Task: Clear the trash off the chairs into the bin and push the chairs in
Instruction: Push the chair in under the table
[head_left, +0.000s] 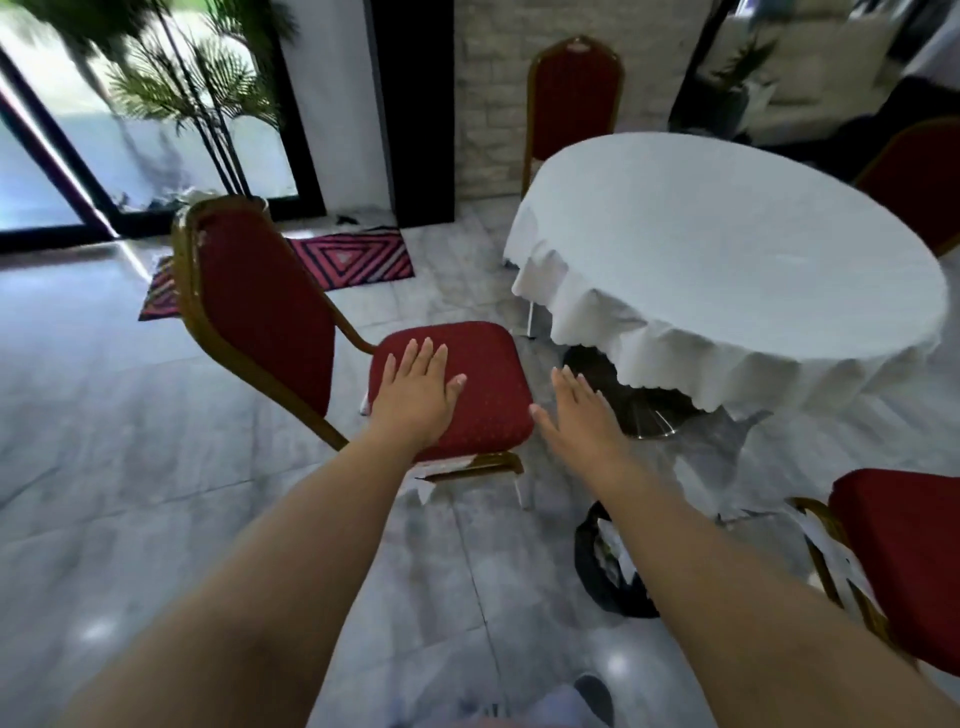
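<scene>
A red padded chair with a gold frame stands pulled out from the round table, its seat bare. My left hand lies flat and open over the seat. My right hand hovers open just past the seat's right edge, holding nothing. Under my right forearm a black bin bag sits on the floor with pale trash inside. White paper scraps lie on the floor below the seat's front. A second red chair stands at the lower right with white paper along its frame.
The table wears a white cloth over a dark pedestal base. Two more red chairs stand at its far side and right. A striped mat, potted palms and a glass door are at the left. Grey tiled floor lies around me.
</scene>
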